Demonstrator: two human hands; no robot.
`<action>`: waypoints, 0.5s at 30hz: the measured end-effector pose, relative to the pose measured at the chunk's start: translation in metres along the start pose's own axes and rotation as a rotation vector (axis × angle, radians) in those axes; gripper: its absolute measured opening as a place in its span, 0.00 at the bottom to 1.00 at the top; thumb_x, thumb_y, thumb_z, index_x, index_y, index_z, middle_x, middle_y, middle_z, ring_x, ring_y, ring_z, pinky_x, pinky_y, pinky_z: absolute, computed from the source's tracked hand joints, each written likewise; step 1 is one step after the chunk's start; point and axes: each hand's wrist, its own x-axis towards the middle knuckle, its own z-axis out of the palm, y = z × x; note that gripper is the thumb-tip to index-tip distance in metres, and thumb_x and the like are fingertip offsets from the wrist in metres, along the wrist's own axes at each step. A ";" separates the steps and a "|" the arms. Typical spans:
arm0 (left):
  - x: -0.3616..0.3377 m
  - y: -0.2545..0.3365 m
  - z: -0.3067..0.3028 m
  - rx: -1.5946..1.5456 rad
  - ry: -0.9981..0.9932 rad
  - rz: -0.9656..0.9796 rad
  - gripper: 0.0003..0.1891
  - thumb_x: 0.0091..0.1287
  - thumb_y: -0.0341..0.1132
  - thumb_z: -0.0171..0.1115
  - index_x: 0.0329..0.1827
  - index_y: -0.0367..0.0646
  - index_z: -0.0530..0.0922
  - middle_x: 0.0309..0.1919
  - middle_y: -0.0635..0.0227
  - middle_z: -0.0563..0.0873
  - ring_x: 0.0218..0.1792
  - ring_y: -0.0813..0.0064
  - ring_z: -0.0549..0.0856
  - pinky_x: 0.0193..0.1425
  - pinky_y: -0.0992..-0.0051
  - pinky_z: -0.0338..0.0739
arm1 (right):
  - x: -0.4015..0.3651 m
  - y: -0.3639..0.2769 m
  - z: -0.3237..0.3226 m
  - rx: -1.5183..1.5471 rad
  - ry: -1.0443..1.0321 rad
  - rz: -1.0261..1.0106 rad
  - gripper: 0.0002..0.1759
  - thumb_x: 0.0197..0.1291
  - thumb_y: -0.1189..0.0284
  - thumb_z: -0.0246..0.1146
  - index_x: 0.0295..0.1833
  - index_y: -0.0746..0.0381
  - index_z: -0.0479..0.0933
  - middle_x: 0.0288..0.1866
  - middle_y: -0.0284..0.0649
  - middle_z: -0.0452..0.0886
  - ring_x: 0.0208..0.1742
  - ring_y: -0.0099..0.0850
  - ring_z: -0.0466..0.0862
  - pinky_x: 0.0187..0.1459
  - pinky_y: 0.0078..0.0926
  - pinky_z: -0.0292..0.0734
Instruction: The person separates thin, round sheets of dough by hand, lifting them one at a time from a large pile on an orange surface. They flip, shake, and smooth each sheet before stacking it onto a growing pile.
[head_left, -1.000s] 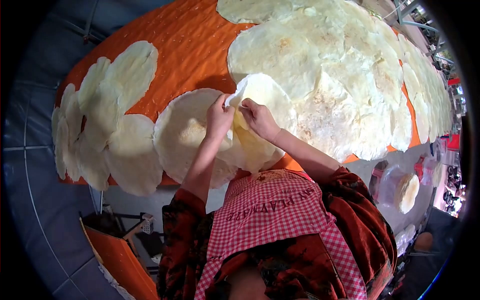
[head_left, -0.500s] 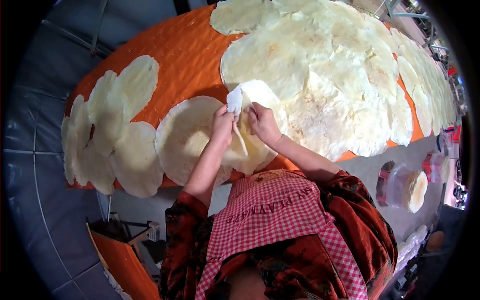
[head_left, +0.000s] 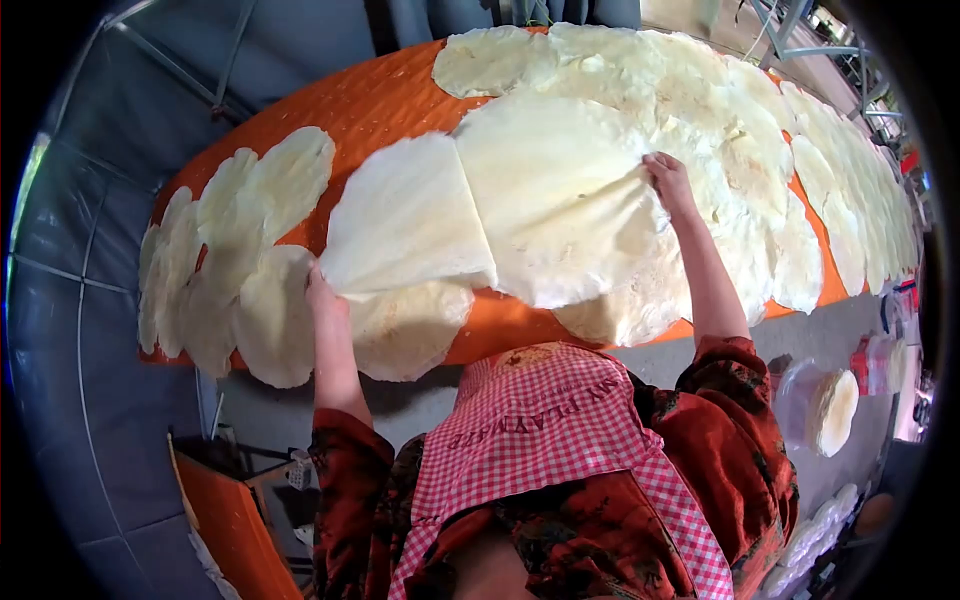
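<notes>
One crease crosses the broad, pale, thin flatbread, its edges uneven.

Light is strongest across the middle and right: the held sheet looks pale and nearly white, with soft shading in its folds, while the sheets at left are duller. The light's source is out of view. A soft shadow dims the sheet below, and the floor is darker beneath the table. The tarp is dim and bluish. Glare whitens the far right edge, and a thin blue fringe tints the left rim. The wide lens bows the table and leaves black, rounded corners. The apron's checks are clear; small things at far right are smeared.
</notes>
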 end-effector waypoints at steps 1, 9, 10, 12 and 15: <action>0.000 -0.009 -0.019 -0.004 0.027 -0.006 0.17 0.71 0.39 0.51 0.55 0.35 0.71 0.51 0.58 0.80 0.52 0.65 0.80 0.56 0.62 0.76 | 0.001 0.003 -0.015 -0.066 0.000 0.038 0.06 0.59 0.71 0.60 0.34 0.63 0.78 0.21 0.27 0.73 0.18 0.19 0.68 0.20 0.19 0.62; -0.038 -0.030 -0.047 0.199 0.181 0.088 0.11 0.70 0.34 0.52 0.50 0.37 0.74 0.45 0.63 0.81 0.45 0.71 0.81 0.49 0.72 0.77 | 0.048 0.082 -0.065 -0.418 -0.032 0.088 0.08 0.56 0.70 0.59 0.29 0.63 0.76 0.18 0.31 0.70 0.15 0.22 0.66 0.15 0.24 0.58; -0.056 -0.020 -0.024 0.207 0.098 0.125 0.11 0.70 0.32 0.52 0.50 0.36 0.74 0.44 0.63 0.81 0.44 0.71 0.81 0.48 0.72 0.77 | 0.053 0.073 -0.046 -0.616 -0.137 -0.055 0.07 0.55 0.71 0.60 0.29 0.63 0.75 0.18 0.30 0.69 0.16 0.21 0.66 0.15 0.24 0.58; -0.090 -0.017 0.035 0.428 -0.028 0.356 0.10 0.69 0.29 0.52 0.50 0.34 0.73 0.42 0.62 0.81 0.44 0.71 0.81 0.48 0.72 0.75 | 0.020 0.001 0.039 -0.377 -0.160 0.065 0.05 0.54 0.75 0.60 0.36 0.65 0.76 0.21 0.30 0.73 0.18 0.19 0.69 0.16 0.24 0.61; -0.174 -0.040 0.122 0.798 -0.213 0.643 0.11 0.67 0.25 0.50 0.51 0.33 0.72 0.41 0.55 0.81 0.42 0.65 0.82 0.48 0.70 0.74 | -0.052 -0.055 0.136 -0.404 -0.450 -0.033 0.12 0.51 0.76 0.62 0.41 0.68 0.75 0.24 0.38 0.78 0.20 0.26 0.77 0.18 0.26 0.73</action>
